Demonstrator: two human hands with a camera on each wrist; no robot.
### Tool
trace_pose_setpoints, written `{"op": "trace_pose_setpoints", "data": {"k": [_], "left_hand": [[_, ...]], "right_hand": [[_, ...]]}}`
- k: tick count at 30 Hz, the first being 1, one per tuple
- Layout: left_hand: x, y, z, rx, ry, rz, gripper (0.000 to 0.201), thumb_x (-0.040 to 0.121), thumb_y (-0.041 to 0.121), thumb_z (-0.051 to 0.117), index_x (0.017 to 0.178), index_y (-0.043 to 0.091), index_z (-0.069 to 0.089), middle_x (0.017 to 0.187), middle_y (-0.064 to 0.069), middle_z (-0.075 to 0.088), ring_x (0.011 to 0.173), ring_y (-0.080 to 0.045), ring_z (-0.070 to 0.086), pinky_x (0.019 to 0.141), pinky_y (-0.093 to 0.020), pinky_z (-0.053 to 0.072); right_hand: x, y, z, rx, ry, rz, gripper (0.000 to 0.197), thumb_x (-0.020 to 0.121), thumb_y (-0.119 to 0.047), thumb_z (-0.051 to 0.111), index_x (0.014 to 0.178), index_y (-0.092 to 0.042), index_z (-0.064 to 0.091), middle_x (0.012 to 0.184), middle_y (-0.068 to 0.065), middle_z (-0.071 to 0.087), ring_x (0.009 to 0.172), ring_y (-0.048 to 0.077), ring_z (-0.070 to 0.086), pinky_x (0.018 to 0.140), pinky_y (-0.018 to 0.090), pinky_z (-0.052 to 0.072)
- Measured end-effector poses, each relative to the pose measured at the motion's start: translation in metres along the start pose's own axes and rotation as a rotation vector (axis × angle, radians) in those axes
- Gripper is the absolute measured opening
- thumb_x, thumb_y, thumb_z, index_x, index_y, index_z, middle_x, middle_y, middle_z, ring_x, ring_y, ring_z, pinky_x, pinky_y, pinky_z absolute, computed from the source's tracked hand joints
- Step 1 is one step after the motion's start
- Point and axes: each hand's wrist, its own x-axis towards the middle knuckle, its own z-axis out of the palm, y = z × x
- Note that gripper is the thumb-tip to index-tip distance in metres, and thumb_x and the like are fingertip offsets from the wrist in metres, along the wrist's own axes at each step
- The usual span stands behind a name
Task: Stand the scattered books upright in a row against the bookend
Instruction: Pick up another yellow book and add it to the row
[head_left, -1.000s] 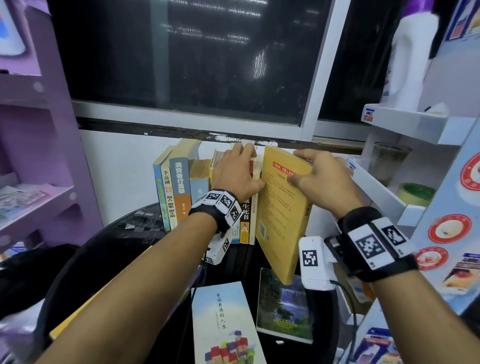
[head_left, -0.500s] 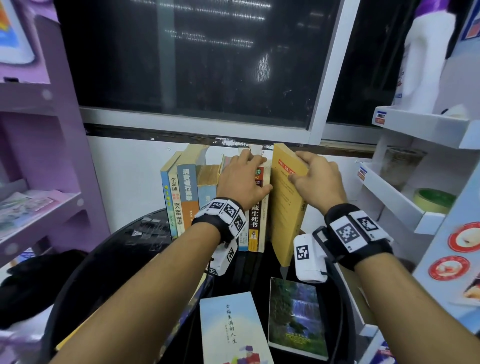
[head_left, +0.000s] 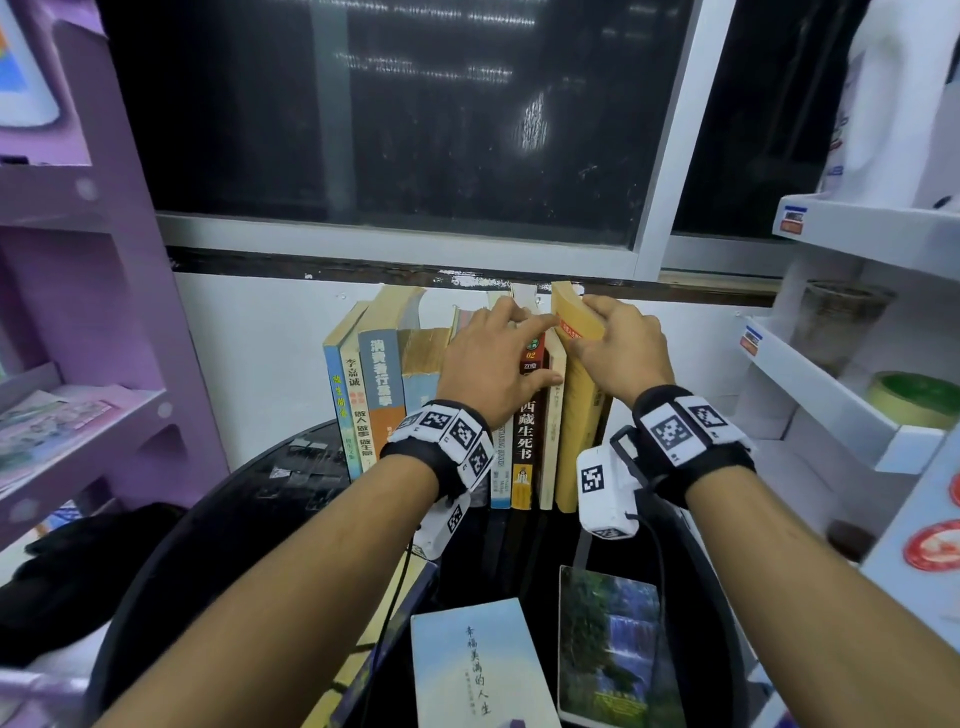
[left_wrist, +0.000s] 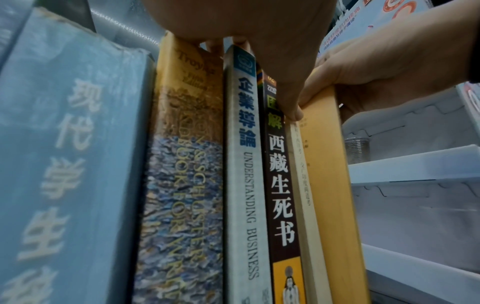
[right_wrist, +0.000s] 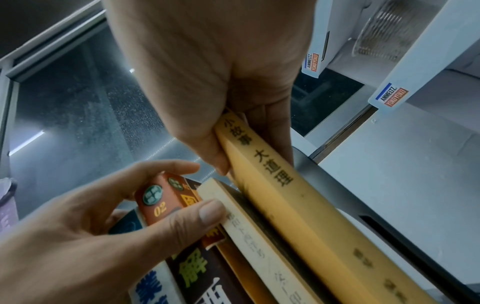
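Several books (head_left: 384, 384) stand upright in a row at the back of the black round table (head_left: 249, 519), against the wall. My left hand (head_left: 493, 364) grips the tops of the right-hand ones, its thumb (right_wrist: 207, 214) pressing on the spine of a thin cream book (right_wrist: 249, 232). My right hand (head_left: 618, 348) grips the top of a yellow book (head_left: 579, 415), which stands upright at the right end beside the cream book. A grey metal plate (right_wrist: 345, 197), likely the bookend, stands just right of it. A light blue book (head_left: 478, 665) and a waterfall-cover book (head_left: 608, 639) lie flat in front.
A purple shelf unit (head_left: 104, 322) stands at the left. White shelves (head_left: 831, 400) at the right hold a glass jar (head_left: 836, 322) and a green-lidded tub (head_left: 919, 397). A dark window (head_left: 389, 130) is above the row. A black bag (head_left: 67, 571) lies at lower left.
The yellow book, tilted and apart from the row a second ago, has swung upright and closed in against the cream book. My left hand has stayed on the row's tops.
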Motion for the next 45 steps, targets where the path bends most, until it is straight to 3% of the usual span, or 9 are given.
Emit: {"op": "trace_pose_setpoints", "data": {"k": [5,10,13,15,19,22,26,30,45], "left_hand": [[-0.001,0.001,0.002,0.089,0.0,0.041,0.052,0.083,0.059,0.057,0.13,0.043,0.044,0.128,0.002,0.045,0.113,-0.018,0.046,0.085,-0.033,0.044],[-0.003,-0.003,0.007,0.12,-0.029,0.101,0.036,0.088,0.054,0.054,0.122,0.043,0.051,0.137,-0.002,0.042,0.122,-0.024,0.041,0.1,-0.046,0.039],[-0.002,-0.003,0.006,0.082,-0.04,0.066,0.034,0.087,0.05,0.058,0.12,0.042,0.053,0.142,0.0,0.038,0.126,-0.023,0.038,0.102,-0.046,0.036],[-0.002,-0.002,0.006,0.069,-0.042,0.059,0.034,0.086,0.05,0.06,0.118,0.04,0.055,0.142,0.001,0.038,0.126,-0.022,0.039,0.1,-0.044,0.036],[-0.003,-0.007,0.001,0.044,-0.06,0.095,0.034,0.084,0.05,0.062,0.115,0.039,0.057,0.14,0.002,0.04,0.124,-0.02,0.042,0.097,-0.041,0.039],[-0.004,-0.007,-0.001,0.023,-0.05,0.097,0.032,0.083,0.048,0.065,0.113,0.038,0.059,0.138,0.002,0.043,0.123,-0.02,0.044,0.095,-0.04,0.039],[-0.004,-0.004,-0.003,0.039,-0.069,0.086,0.032,0.083,0.049,0.063,0.113,0.039,0.057,0.138,0.002,0.041,0.124,-0.019,0.042,0.098,-0.041,0.04],[-0.003,-0.001,-0.006,0.047,-0.097,0.071,0.032,0.083,0.05,0.063,0.114,0.041,0.056,0.139,0.002,0.04,0.125,-0.02,0.041,0.099,-0.042,0.038],[-0.005,0.0,-0.007,-0.019,-0.082,0.033,0.028,0.083,0.045,0.065,0.109,0.039,0.058,0.137,0.004,0.041,0.125,-0.018,0.04,0.093,-0.038,0.041]], "right_hand": [[0.007,0.005,0.009,-0.006,-0.004,0.005,0.045,0.093,-0.031,0.062,0.136,-0.023,0.053,0.122,0.009,0.065,0.108,0.03,0.06,0.092,0.04,0.052],[0.013,0.01,0.015,0.002,-0.025,0.055,0.052,0.092,-0.025,0.063,0.141,-0.024,0.047,0.132,0.014,0.058,0.12,0.033,0.053,0.099,0.04,0.045],[0.017,0.011,0.017,0.024,-0.059,0.04,0.052,0.09,-0.031,0.063,0.14,-0.027,0.047,0.127,0.014,0.06,0.115,0.033,0.056,0.098,0.043,0.048],[0.018,0.011,0.016,0.045,-0.101,0.035,0.053,0.089,-0.035,0.062,0.139,-0.029,0.047,0.12,0.014,0.063,0.105,0.033,0.062,0.089,0.045,0.054],[0.015,0.016,0.006,0.11,-0.2,0.008,0.055,0.092,-0.031,0.057,0.144,-0.028,0.041,0.105,0.007,0.064,0.078,0.019,0.067,0.064,0.03,0.058],[0.01,0.022,-0.001,0.179,-0.321,-0.011,0.065,0.091,-0.024,0.059,0.149,-0.032,0.031,0.118,0.005,0.063,0.095,0.021,0.067,0.08,0.038,0.059],[0.003,0.03,-0.003,0.098,-0.464,-0.084,0.107,0.074,-0.009,0.079,0.152,-0.037,0.011,0.138,0.004,0.056,0.116,0.022,0.061,0.097,0.042,0.051],[-0.009,0.037,0.01,0.082,-0.405,-0.093,0.125,0.068,-0.004,0.084,0.151,-0.043,-0.002,0.135,0.007,0.058,0.101,0.021,0.068,0.089,0.04,0.056],[-0.007,0.046,0.026,0.169,-0.316,-0.2,0.115,0.072,0.005,0.079,0.149,-0.044,0.008,0.123,0.003,0.06,0.087,0.012,0.069,0.068,0.026,0.059]]}}
